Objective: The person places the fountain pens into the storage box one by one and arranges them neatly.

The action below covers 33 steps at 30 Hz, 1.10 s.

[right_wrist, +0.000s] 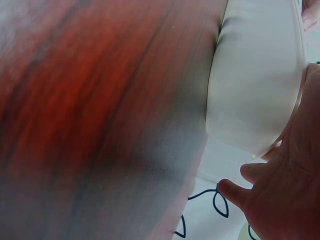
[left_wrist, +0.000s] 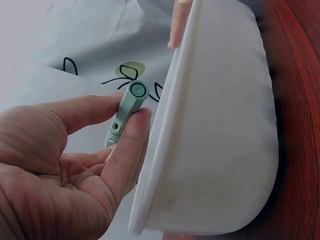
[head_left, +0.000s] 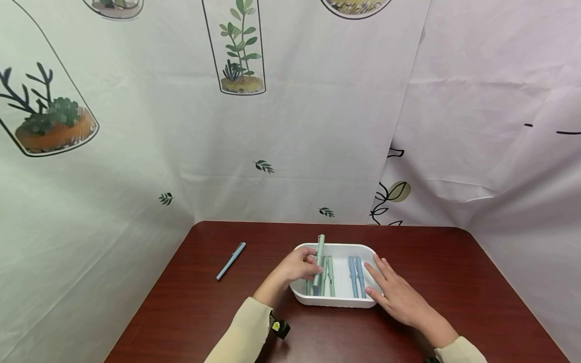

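Over the left part of a white tray (head_left: 338, 302), my left hand (head_left: 297, 264) pinches a light green pen (head_left: 320, 257) between thumb and fingers. The left wrist view shows the round end of this green pen (left_wrist: 138, 90) facing the camera, above the tray rim. Green pens (head_left: 330, 277) lie side by side in the tray under and beside that hand, partly hidden by it. Two blue pens (head_left: 356, 277) lie parallel in the tray's right half. My right hand (head_left: 397, 292) rests with fingers spread on the tray's right rim.
Another blue pen (head_left: 231, 261) lies slanted on the dark red wooden table (head_left: 181, 312), left of the tray. Behind the table hangs a pale cloth (head_left: 290, 131) with plant prints. A black wrist strap (head_left: 279, 326) is on the left forearm.
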Motion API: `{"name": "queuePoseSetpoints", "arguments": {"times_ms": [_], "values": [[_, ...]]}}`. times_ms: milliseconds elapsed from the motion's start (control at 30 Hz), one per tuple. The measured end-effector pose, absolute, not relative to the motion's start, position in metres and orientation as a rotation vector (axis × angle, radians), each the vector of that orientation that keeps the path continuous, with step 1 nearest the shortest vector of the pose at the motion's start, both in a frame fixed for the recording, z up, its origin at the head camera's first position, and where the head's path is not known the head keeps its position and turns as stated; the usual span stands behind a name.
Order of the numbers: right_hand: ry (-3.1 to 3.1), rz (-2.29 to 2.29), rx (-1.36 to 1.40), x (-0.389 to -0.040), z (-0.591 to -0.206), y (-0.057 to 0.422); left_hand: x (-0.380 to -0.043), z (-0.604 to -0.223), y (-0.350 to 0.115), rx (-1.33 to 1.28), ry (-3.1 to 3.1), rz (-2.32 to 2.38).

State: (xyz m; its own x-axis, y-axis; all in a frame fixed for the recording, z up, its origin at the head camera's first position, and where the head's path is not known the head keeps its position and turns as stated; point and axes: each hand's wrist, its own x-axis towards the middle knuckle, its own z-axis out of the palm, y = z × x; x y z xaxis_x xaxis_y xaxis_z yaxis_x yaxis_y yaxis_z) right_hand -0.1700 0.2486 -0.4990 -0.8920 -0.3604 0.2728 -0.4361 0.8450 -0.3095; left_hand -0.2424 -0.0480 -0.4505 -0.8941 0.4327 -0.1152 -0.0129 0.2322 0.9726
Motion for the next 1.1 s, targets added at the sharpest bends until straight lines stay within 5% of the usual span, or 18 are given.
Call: {"name": "queuePoseSetpoints", "arguments": {"times_ms": [1100], "values": [[-2.808,0.539,0.612,-0.169,-0.498,0.248,-0.239,-0.452,-0.017,0.319,2.178,1.627]]}}
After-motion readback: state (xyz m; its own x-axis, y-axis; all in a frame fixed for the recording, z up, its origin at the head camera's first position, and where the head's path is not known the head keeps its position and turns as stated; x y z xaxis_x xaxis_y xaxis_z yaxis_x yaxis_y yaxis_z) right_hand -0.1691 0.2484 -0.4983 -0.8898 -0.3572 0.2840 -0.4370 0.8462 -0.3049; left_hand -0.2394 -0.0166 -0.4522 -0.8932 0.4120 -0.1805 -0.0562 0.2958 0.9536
